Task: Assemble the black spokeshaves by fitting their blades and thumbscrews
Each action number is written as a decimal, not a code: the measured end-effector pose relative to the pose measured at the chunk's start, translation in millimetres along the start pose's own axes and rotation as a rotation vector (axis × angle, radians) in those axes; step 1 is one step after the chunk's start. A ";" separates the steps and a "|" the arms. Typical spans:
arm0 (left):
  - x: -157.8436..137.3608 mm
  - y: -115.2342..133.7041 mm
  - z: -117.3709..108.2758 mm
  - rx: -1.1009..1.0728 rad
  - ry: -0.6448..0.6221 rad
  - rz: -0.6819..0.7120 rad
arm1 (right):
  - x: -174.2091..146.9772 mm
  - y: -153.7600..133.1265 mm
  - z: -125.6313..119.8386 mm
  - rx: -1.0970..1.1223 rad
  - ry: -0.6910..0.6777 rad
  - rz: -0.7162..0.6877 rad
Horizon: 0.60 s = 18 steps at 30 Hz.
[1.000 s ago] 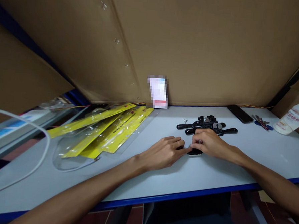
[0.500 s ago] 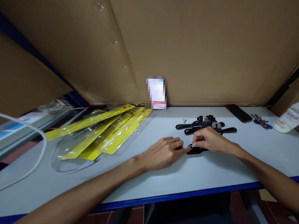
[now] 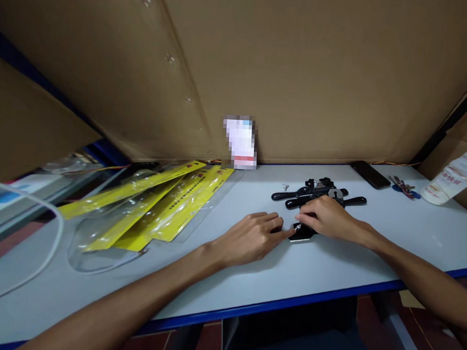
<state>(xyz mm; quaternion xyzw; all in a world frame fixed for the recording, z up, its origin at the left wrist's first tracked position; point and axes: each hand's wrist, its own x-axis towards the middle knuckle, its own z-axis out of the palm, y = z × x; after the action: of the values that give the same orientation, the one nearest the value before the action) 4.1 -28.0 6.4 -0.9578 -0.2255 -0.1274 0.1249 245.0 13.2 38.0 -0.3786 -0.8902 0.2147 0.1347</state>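
Left hand (image 3: 253, 237) touching the black piece (image 3: 304, 233), right hand (image 3: 326, 216) over it, grips unclear, one slip could displace the silvery screw (image 3: 298, 227).

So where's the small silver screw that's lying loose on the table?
In the head view, the small silver screw lies right of centre on the pale table, just beyond the leftmost black tool handle.
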 end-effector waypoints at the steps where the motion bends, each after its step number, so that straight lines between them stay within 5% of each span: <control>1: -0.3 -0.1 -0.1 0.004 -0.002 -0.001 | -0.3 0.4 -0.4 0.000 -0.018 0.004; 5: -0.9 -0.7 -0.6 0.025 -0.002 0.006 | -2.0 -4.0 -2.9 0.175 -0.044 -0.042; 12: -0.2 -1.1 0.2 0.008 0.007 0.008 | -11.2 -19.1 -21.7 0.277 0.460 0.031; 18: -1.1 -1.3 0.0 0.011 -0.005 0.007 | -11.6 -16.7 -24.5 0.180 0.448 0.005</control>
<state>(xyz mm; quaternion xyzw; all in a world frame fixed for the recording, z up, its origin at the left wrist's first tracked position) 2.6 -27.3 6.4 -0.9581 -0.2232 -0.1235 0.1301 252.4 1.2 66.5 -0.4052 -0.8144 0.2043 0.3616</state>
